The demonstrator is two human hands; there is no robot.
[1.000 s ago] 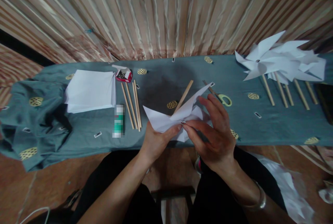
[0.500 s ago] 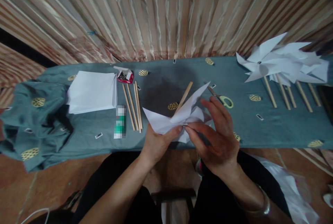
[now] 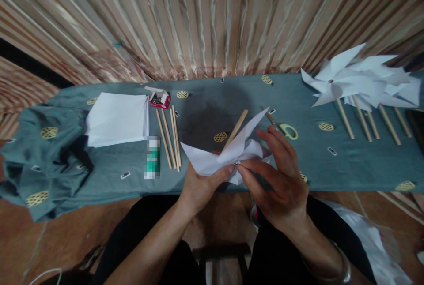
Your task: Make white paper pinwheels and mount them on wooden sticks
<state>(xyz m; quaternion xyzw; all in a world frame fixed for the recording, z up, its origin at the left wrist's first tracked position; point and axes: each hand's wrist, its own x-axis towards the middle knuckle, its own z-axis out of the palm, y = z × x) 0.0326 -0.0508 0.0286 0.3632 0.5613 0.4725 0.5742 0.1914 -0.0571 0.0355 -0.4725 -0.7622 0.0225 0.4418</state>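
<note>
Near the table's front edge, a white paper pinwheel (image 3: 202, 161) is in my hands, its blades folded in toward the middle. My left hand (image 3: 198, 188) grips it from the left, thumb on top close to the centre and fingers hidden beneath. Thumb and forefinger of my right hand (image 3: 278, 183) pinch a small metal pin (image 3: 236, 163) at the pinwheel's centre; its exact shape is too small to make out. The other right fingers are raised. A wooden stick (image 3: 236, 127) juts out behind the blades, its lower end hidden by the paper.
Left of my hands lie several wooden sticks (image 3: 169, 139), a glue stick (image 3: 152, 158), a paper stack (image 3: 117, 119) and an open red box (image 3: 160, 98) of small metal pieces. Scissors (image 3: 286, 129) lie to the right. Several pinwheels on sticks (image 3: 351, 80) lie at the far right.
Both hands keep the same hold at the pinwheel's centre, with only a slight shift of the fingers. The whole view has moved a little.
</note>
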